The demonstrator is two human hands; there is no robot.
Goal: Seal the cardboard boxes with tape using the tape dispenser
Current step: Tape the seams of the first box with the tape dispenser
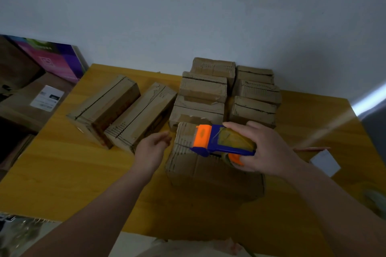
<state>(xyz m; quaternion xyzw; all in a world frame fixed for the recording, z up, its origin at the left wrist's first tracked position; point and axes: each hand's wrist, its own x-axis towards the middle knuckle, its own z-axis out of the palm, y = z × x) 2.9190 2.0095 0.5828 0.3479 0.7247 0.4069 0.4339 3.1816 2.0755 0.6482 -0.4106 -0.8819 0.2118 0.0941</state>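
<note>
I'm watching via the head cam. The right hand (269, 148) is gripping the tape dispenser (221, 142), fingers wrapping over the roll w/ the thumb pressing the orange hub. It's holding the dispenser just above the far end of the near box (208, 175), orange blade end pointing left. The left hand (152, 148) is hovering just beside that box's left edge, fingers loosely curling and holding nothing. It's blurry there, so I can't tell if the tips are touching cardboard. Risks, as I'm judging them: w/ nothing clearly pinning the box, a pull of tape could be dragging it across the table (62, 173) or tipping it. The dispenser is hiding the seam, so I'm not sure it's lining up, and the strip may be going on crooked and missing the flap gap. The box top is looking creased and ridged, so tape may be wrinkling or lifting at the edges. I'm also not seeing a free tape end, so the first press may be laying nothing. Re containers: the near box is looking closed, contents hidden. The stack of boxes (208, 94) at the back by the wall and the two long boxes (123, 110) lying side by side to the left are closed too, some w/ tape showing; nothing inside is visible. A white card (324, 161) is lying on the table to the right, well apart from the work.
</note>
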